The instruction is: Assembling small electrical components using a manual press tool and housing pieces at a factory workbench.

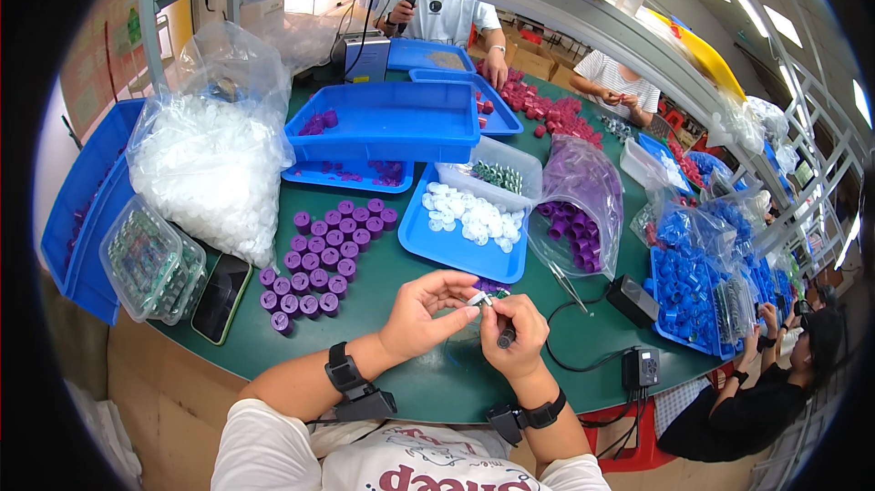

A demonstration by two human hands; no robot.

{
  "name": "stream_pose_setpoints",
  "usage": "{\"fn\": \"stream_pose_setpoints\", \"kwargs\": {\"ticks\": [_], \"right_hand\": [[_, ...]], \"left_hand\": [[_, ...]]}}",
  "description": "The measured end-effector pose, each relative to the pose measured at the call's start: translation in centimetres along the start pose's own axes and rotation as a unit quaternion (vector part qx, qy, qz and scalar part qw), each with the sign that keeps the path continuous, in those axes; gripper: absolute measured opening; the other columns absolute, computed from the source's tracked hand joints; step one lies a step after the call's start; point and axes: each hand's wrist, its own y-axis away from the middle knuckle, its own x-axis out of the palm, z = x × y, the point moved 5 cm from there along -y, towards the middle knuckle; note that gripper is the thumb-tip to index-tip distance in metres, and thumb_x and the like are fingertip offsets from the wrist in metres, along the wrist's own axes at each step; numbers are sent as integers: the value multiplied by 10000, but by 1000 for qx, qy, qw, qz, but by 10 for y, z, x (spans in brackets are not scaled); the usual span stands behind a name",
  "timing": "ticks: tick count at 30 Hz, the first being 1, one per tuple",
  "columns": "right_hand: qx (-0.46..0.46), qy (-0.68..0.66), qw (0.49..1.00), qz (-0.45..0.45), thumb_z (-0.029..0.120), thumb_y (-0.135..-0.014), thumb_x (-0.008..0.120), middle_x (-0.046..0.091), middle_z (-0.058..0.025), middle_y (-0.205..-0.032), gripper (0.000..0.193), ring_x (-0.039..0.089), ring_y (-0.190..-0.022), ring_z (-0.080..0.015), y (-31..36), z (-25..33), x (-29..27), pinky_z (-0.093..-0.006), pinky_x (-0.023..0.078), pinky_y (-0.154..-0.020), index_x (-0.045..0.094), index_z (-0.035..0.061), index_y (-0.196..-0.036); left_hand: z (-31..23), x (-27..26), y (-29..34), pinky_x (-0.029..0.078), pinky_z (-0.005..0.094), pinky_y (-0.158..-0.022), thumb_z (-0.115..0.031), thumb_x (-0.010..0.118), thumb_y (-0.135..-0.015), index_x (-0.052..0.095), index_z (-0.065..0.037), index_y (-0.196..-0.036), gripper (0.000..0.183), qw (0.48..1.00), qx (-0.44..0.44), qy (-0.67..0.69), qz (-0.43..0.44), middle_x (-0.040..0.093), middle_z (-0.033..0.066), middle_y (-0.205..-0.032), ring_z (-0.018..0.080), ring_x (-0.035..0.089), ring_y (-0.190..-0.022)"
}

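Near the table's front edge, my left hand (421, 320) pinches a small white plastic part (478, 299) between thumb and fingertips. My right hand (521, 336) meets it there, its thumb and index finger at the part. A dark cylindrical handle (506, 337) is tucked in the right hand's curled fingers; its tip cannot be made out. Just beyond the fingers lie a few purple pieces (490, 287), partly hidden. To the left stand several rows of round purple caps (318, 259). A blue tray (415, 243) ahead carries translucent white parts (467, 218) and a clear box of green circuit boards (497, 178).
A bag of white parts (214, 163), a phone (222, 298) and a clear box of boards (150, 259) sit left. Right are a bag of purple cups (583, 209), tweezers (567, 285) and a black adapter (633, 301). Co-workers sit across and right.
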Motion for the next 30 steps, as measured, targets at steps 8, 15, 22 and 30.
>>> {"fn": "stream_pose_setpoints", "kwargs": {"ticks": [8,15,22,30], "right_hand": [[-122,27,991,-37,-60,-693,672,603,-108,-711,207,534,-485,-132,1,4,-4,-231,418,-426,569,-18,-868],[412,-609,674,76,66,-842,565,609,-127,-791,179,450,-474,-78,10,-23,8,-206,354,-452,548,-33,-991],[471,-697,529,111,94,-857,512,575,-113,-742,103,394,-431,-70,29,-22,18,-189,298,-403,522,-6,-882],[433,-684,582,74,30,-839,545,589,-109,-726,57,397,-442,-64,38,-35,6,-205,293,-417,562,-1,-883]], "left_hand": [[-3,4,2,506,286,-813,59,615,-811,635,10,-1016,212,998,42,-19,30,608,145,-1041,178,601,-940],[-51,16,4,505,334,-736,56,688,-687,647,-9,-913,238,885,316,-342,-8,643,149,-991,278,639,-855],[-64,28,17,507,371,-792,56,687,-677,636,-16,-1010,344,831,380,-394,96,631,143,-1020,294,625,-930],[-84,-76,10,442,406,-665,-189,739,-580,602,-10,-739,276,602,59,-797,-9,531,135,-737,315,518,-771]]}}
